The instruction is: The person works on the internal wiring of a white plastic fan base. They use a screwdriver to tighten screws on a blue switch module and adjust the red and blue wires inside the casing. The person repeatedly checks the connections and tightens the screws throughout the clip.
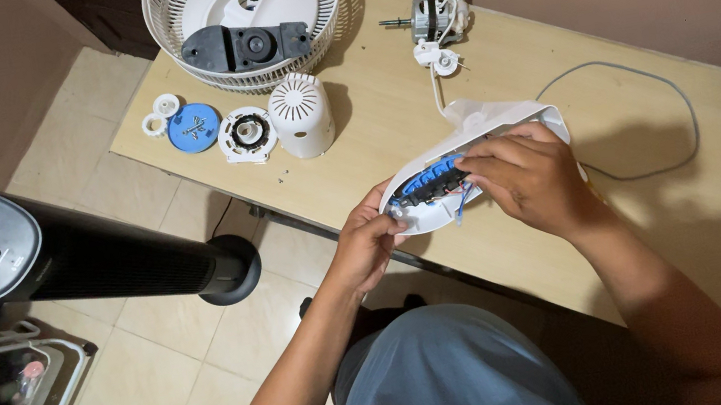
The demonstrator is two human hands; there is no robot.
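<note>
Grey-trousered lap (445, 372) of the seated person, nearest the camera, low in the head view; both forearms rise from it toward the desk's near edge.

Desk (671, 211): pale wood top, set cornerwise against a brown wall, over a floor of cream tiles (159, 331).

Tower fan (51, 256): black, standing on the tiles to the left of the desk, well apart from the hands.

Fan guard (244, 14): white round grille at the far left corner of the desk, holding a white blade and a dark plastic piece.

Fan base shell (503, 127): white, curved, held above the near edge of the desk. Long axis runs from lower left to upper right. Blue switch block (429, 180) with dark buttons sits in its open underside, with thin wires beside it.

Right hand (526, 181): lies over the shell from the right, fingers (481, 169) curled and pressed on the switch block; the nearer hand to it.

Left hand (367, 240): closed around the shell's lower left end, steadying it from below.

Grey cord (677, 99): loops over the desk to the right of the shell.

Motor cover (301, 114): white, vented, upright, left of the shell.

Motor (433, 19): bare, with shaft, near the far edge.

Small parts: white ring piece (247, 136), blue disc (194, 128), two white knobs (160, 114), in a row beside the cover.
</note>
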